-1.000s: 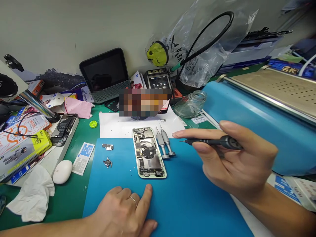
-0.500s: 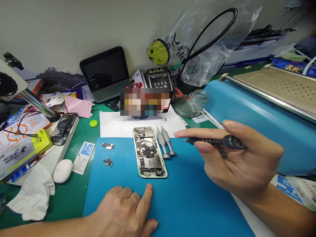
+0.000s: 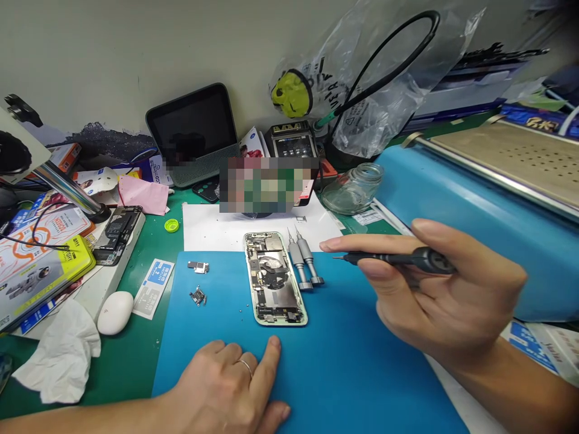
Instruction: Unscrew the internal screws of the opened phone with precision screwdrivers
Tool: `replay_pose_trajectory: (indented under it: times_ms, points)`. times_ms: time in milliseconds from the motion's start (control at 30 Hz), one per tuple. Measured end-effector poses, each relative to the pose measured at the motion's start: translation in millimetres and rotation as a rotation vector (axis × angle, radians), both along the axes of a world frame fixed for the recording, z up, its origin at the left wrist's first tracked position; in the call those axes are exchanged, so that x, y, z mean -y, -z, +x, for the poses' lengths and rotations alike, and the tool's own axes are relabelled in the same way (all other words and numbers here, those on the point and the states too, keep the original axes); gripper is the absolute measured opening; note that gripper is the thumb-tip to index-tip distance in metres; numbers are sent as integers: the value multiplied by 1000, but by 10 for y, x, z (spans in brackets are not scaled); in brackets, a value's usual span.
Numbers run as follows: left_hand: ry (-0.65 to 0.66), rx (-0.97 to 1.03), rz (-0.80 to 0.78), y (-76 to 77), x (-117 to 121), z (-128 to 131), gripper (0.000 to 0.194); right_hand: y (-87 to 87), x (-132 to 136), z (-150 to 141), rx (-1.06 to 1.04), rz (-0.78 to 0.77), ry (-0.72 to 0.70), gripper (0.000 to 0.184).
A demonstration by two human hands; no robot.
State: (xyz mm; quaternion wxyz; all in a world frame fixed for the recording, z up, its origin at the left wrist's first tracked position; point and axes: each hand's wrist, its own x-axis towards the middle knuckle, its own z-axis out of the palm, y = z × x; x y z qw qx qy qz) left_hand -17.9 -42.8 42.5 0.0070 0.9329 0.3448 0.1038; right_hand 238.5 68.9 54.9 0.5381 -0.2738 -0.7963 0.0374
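An opened phone [image 3: 274, 278], its inner parts showing, lies on the blue mat [image 3: 344, 367]. My left hand [image 3: 235, 380] rests on the mat just below it, index finger stretched towards its bottom edge, thumb apart and nothing held. Raised to the right of the phone, my right hand [image 3: 443, 289] grips a black precision screwdriver [image 3: 398, 259] with its tip pointing left. Two grey screwdrivers [image 3: 302, 259] lie beside the phone's right side. Left of the phone are a small metal plate [image 3: 199, 267] and a little cluster of metal parts [image 3: 198, 296]. A few tiny specks, perhaps screws, lie near the phone.
At the left are a white mouse [image 3: 116, 313], a crumpled tissue [image 3: 63, 355], boxes and another opened phone [image 3: 118, 235]. A dark-screened display [image 3: 192, 132] and a glass jar [image 3: 357, 187] stand behind. A blue machine [image 3: 461, 241] fills the right. One patch is pixelated.
My right hand has shifted very slightly to the right with the screwdriver. The left hand and the phone look the same as before.
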Motion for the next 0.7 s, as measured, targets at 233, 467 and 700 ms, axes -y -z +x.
replay_pose_trajectory:
  times_ms: [233,467,700]
  points:
    - [6,-4,-15,2,-2,-5,50,15,-2,6,1,5,-15,80]
    - [6,-3,-5,-19,-5,-2,51,18,12,4,-6,-1,-3,80]
    - [3,-11,-15,-16,16,-1,51,9,-5,3,0,23,1,79]
